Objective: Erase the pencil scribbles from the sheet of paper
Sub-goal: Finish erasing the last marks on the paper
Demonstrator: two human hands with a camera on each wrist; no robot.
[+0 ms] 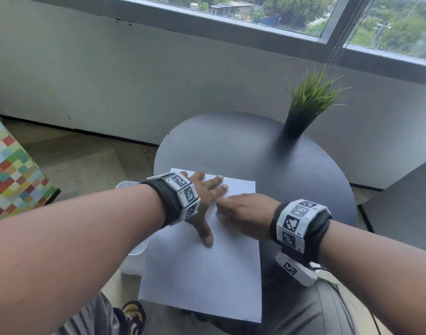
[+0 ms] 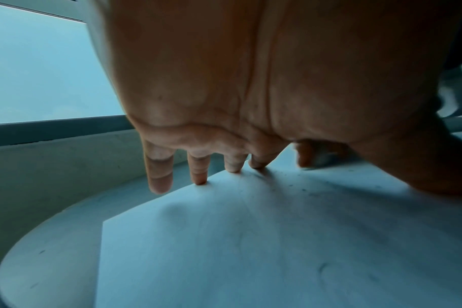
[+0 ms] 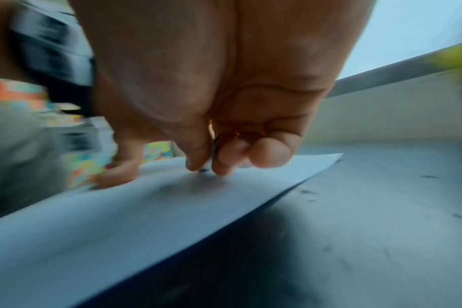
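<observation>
My left hand (image 1: 204, 197) lies flat on the white sheet of paper (image 1: 202, 274), fingers (image 2: 198, 170) straight and spread, thumb splayed toward the sheet's near edge; the tips press down near its far edge. My right hand (image 1: 246, 213) crosses in over the sheet's right edge — fingers curled, thumb and fingertips (image 3: 222, 162) pinched around something small and dark that touches the paper, too blurred to name. Both forearms are bare, each wrist wrapped in a black band with white coded tiles.
</observation>
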